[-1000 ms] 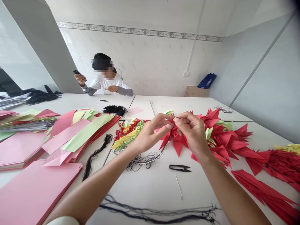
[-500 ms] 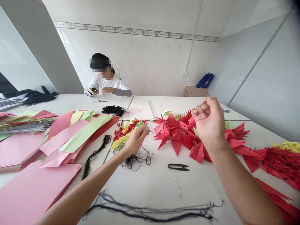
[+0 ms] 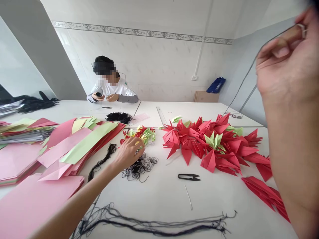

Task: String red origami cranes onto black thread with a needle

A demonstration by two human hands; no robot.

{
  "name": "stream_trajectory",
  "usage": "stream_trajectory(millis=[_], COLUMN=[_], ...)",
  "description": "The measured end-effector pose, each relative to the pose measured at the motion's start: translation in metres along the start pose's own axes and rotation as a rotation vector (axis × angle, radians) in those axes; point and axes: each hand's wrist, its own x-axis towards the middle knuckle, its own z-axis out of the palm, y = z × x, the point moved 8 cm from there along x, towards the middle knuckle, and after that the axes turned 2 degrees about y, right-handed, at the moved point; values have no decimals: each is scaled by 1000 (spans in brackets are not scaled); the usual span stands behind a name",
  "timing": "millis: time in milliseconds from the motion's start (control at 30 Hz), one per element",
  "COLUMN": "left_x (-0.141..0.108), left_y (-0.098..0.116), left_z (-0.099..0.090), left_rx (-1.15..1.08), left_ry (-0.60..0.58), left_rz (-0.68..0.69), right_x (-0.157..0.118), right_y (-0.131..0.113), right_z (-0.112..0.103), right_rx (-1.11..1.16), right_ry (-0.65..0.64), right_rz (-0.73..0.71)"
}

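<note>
My right hand [image 3: 286, 56] is raised at the upper right, its fingers closed on a dark thread [image 3: 245, 77]. The thread runs down to a pile of red folded paper pieces [image 3: 191, 137], among which sits a light green folded paper flower [image 3: 213, 140]. My left hand [image 3: 129, 151] is low over small red, yellow and green folded papers [image 3: 149, 134]. Its fingers bend down, with yellow showing beside them; their tips are hidden, and I cannot tell if they grip a piece. Tangled black thread [image 3: 139, 167] lies just under this hand.
Black thread snips [image 3: 188, 177] and a thin white looped strand [image 3: 188, 197] lie mid-table. Long black threads [image 3: 149, 225] stretch along the front. Pink paper stacks [image 3: 32, 205] fill the left. A co-worker [image 3: 112, 86] sits across the table. A ruler [image 3: 161, 115] lies farther back.
My right hand has risen far to the upper right, drawing the thread out long. My left hand has moved left and down to the small folded papers. The green flower is now uncovered.
</note>
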Motion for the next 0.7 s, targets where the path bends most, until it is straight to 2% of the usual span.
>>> stream_trajectory(millis=[67,133,200,267,333,367,433,567,633,700], left_x=[23,49,72,87,90,88,85,78,74,71], left_y=[27,59,103,148,177,183,174,112,85,69], left_z=[-27,-43,-43,-39,-37,-37,-48,-88,-112,-129], left_rx=[-63,-337,-740,-1039,-1229,-1288,-1392,-1515,-1554,-1617], left_ry=[150,208,128,-35,-193,-252,-228,121,328,460], left_rz=[8,-16,54,165,230,239,218,108,100,96], right_x=[-26,-57,-81,-93,-92,-88,-76,-70,-87,-115], right_y=[9,21,27,30,33,36,49,103,140,178], right_z=[16,40,65,87,94,90,66,-5,-35,-47], right_rx=[-17,-37,-51,-64,-69,-62,-18,192,277,262], right_ry=[-31,-75,-133,-212,-264,-268,-224,-34,90,103], right_rz=[-18,-23,-26,-18,11,29,62,196,322,506])
